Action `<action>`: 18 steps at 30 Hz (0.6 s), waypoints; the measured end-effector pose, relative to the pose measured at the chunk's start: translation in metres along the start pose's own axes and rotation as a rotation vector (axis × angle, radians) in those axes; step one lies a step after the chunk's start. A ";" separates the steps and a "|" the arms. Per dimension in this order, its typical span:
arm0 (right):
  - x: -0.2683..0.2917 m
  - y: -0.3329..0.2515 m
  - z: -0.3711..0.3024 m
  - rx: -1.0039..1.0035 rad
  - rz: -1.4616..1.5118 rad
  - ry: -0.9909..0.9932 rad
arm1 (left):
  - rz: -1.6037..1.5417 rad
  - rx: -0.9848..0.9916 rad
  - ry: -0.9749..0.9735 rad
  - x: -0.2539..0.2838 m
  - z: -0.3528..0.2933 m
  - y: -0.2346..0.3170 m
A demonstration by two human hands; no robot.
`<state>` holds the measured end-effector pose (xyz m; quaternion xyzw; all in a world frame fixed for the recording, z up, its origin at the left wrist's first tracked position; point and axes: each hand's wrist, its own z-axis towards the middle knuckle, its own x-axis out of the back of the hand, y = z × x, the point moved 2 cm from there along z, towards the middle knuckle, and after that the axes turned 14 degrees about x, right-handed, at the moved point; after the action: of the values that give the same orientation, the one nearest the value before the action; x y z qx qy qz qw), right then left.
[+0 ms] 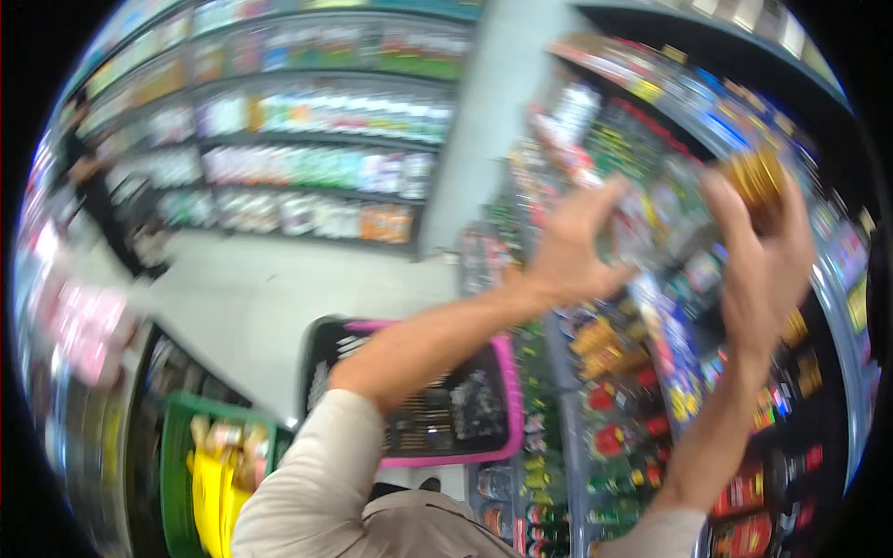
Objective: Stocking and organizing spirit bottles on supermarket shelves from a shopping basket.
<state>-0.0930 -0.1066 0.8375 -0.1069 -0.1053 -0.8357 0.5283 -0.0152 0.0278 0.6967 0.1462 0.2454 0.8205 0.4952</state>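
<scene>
My right hand [767, 265] is raised at the shelf on the right, its fingers wrapped round a small jar with a ridged gold lid [753, 177]. The jar's body looks dark and is mostly covered by the fingers. To its left, my left hand [575, 244] reaches out with thumb and fingers curved apart. Clear and reddish shapes [640, 223] show in front of that hand, too blurred to tell whether it touches them. Below my left forearm stands a black shopping basket with a pink rim [510, 400].
Shelves of bottles and jars [609, 405] fill the right side. Left of me stands a green basket [177, 465] with a yellow bag [214, 498] and packages. Across the pale floor [233, 288] is a long shelf of bottles [326, 172]. Another person [98, 200] stands far left.
</scene>
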 end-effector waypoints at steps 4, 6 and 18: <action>-0.041 -0.035 -0.041 -0.155 -0.006 -0.204 | 0.058 0.132 -0.041 0.071 -0.067 -0.024; -0.060 -0.052 -0.067 -0.178 0.155 -0.302 | 0.008 0.107 0.021 0.103 -0.102 -0.032; -0.182 -0.124 -0.179 -0.358 0.572 -0.775 | 0.131 0.505 -0.001 0.233 -0.295 -0.087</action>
<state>-0.1413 0.0500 0.6062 -0.5222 -0.1150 -0.5617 0.6313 -0.2021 0.1912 0.4018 0.2813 0.4323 0.7633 0.3890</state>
